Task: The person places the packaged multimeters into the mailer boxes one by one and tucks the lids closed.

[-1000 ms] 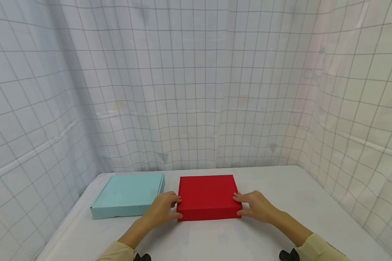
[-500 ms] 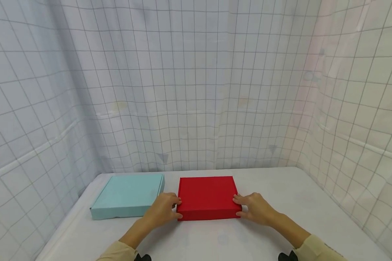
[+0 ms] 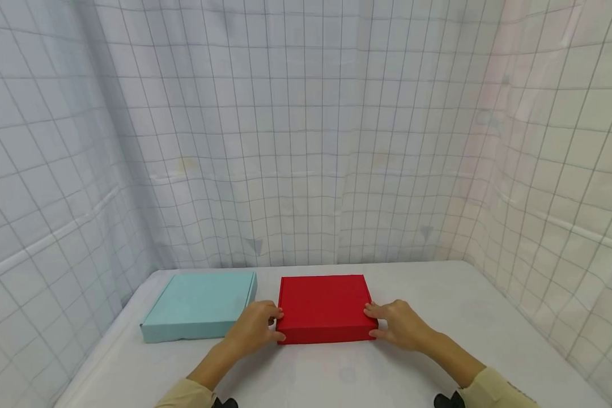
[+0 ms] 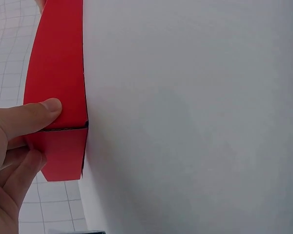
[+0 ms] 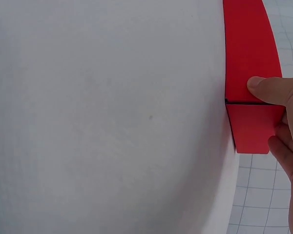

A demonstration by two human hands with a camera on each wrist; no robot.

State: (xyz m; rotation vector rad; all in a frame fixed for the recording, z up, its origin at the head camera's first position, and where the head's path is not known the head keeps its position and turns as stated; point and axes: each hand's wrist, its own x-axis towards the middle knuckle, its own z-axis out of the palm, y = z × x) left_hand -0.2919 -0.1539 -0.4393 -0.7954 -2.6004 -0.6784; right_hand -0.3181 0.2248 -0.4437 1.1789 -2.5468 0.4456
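Your left hand (image 3: 252, 328) and right hand (image 3: 399, 324) clamp curled fingers on the near corners of the flat red cardboard box (image 3: 323, 309) lying on the white table (image 3: 438, 351), so uneven pulling could skew it into the pale blue box (image 3: 200, 306) just beside it.

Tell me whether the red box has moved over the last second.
No. The red box keeps the same gap to the light blue box beside it; both hands stay at its near corners.

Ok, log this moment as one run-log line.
left hand: grips red box left corner | right hand: grips right corner | box flat on table | blue box beside, untouched
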